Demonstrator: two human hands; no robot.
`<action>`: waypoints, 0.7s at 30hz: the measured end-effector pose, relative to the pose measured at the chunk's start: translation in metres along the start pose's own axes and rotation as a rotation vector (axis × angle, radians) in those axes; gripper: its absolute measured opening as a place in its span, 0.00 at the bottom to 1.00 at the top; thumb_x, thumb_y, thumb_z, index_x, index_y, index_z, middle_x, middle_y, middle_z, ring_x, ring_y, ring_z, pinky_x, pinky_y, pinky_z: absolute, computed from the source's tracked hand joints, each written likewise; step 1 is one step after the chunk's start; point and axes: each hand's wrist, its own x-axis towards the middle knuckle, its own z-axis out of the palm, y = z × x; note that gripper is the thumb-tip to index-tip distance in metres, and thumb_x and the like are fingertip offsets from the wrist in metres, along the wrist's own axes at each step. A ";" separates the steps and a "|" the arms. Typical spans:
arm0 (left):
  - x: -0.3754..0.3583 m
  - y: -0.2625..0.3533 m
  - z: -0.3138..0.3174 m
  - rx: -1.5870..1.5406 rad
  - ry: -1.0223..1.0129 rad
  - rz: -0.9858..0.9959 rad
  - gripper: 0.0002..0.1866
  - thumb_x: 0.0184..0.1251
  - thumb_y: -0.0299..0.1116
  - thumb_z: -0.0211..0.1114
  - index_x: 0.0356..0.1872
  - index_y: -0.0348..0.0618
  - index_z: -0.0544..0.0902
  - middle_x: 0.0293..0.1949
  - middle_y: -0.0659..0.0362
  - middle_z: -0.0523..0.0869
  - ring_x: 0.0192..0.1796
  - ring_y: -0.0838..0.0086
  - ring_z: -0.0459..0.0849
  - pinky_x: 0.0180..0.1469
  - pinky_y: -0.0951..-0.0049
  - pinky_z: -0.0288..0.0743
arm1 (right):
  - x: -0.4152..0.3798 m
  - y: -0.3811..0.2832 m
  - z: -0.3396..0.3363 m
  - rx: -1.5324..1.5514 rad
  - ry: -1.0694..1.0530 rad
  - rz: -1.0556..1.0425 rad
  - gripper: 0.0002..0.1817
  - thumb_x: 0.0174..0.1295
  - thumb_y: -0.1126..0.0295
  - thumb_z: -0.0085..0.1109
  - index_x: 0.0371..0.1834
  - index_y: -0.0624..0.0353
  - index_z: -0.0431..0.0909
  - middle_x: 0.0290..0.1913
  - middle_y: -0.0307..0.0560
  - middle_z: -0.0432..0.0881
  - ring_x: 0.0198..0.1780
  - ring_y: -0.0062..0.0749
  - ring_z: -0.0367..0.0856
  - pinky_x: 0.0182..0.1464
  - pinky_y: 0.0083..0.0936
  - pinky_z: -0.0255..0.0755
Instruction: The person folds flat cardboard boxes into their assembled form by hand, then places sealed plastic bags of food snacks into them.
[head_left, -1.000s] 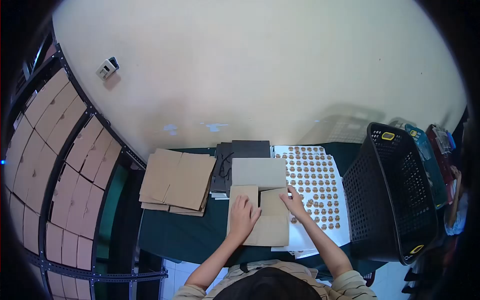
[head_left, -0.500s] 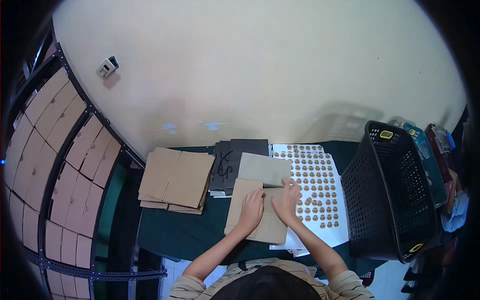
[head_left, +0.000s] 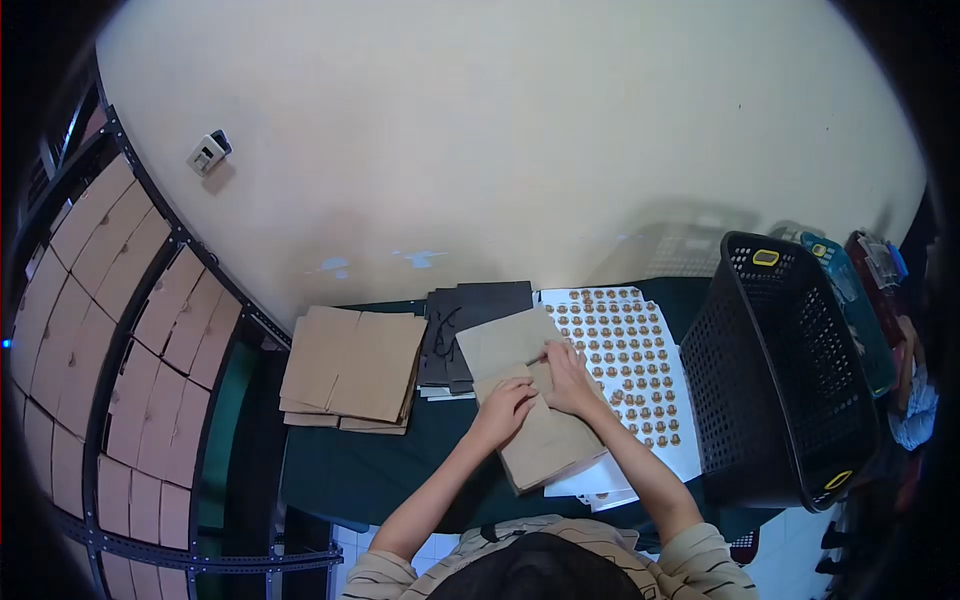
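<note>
A person in a striped, light-coloured shirt bends both hands to a partly folded brown cardboard box (head_left: 558, 446) at a table draped in dark green cloth (head_left: 430, 478). Clock positions are read from the box, with the wall at 12. The left hand (head_left: 500, 410) lies on the box's panel at 10 o'clock, fingers curled; the right hand (head_left: 570, 382) sits at 1 o'clock, bent fingers at the fold below a greyish flap (head_left: 503, 342). Whether either hand pinches the card cannot be told. The box overlaps sheets (head_left: 624, 365) of round brown emblems at 2 o'clock. Flattened cardboard (head_left: 360, 360) is stacked at 9, black card (head_left: 492, 300) lies at 11, and a tall black basket (head_left: 722, 385) stands at 3.
</note>
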 end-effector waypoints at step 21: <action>-0.021 0.016 0.006 0.266 -0.026 -0.027 0.17 0.58 0.46 0.58 0.47 0.54 0.78 0.54 0.65 0.75 0.54 0.67 0.69 0.59 0.55 0.45 | -0.028 0.020 -0.017 -0.001 0.110 -0.041 0.21 0.40 0.63 0.68 0.36 0.62 0.74 0.45 0.56 0.77 0.58 0.56 0.68 0.61 0.55 0.52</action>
